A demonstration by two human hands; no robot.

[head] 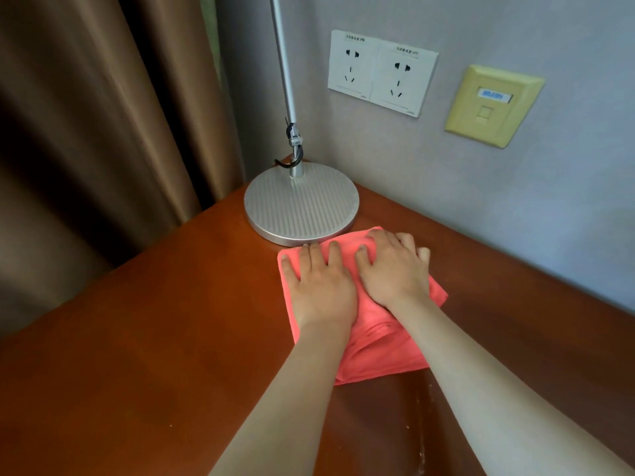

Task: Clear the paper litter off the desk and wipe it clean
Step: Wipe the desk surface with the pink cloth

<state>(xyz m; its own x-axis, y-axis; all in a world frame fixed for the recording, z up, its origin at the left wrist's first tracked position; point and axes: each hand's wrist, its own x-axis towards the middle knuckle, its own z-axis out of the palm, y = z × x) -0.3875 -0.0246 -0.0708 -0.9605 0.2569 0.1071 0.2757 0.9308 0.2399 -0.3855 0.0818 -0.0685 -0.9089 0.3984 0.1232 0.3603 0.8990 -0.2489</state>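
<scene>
head view: both hands lie flat, side by side, on a folded pink cloth (374,341) on the desk (154,338). left hand (319,286): palm down, fingers straight and slightly spread, pressing the cloth's left half; the thumb lies along the cloth's left edge. right hand (395,269): palm down, fingers straight, pressing the cloth's far right part; its outermost fingertip reaches past the cloth's far edge toward the desk. the two hands are just beside each other, near touching at the thumbs; neither grips the cloth. both forearms are bare and enter from the lower edge. the cloth's far edge sits just beside, possibly touching, the near rim of the lamp base (302,211), a round ribbed silver disc in the desk's far corner. a silver pole (285,70) rises from the base, with a black cord at its lower joint. desk surface: brown wood, with a few small specks and a faint wet streak near the right forearm. wall behind: a double socket (381,72) and a yellow data port (493,104). brown curtain (103,115) hangs to the left of the desk.
</scene>
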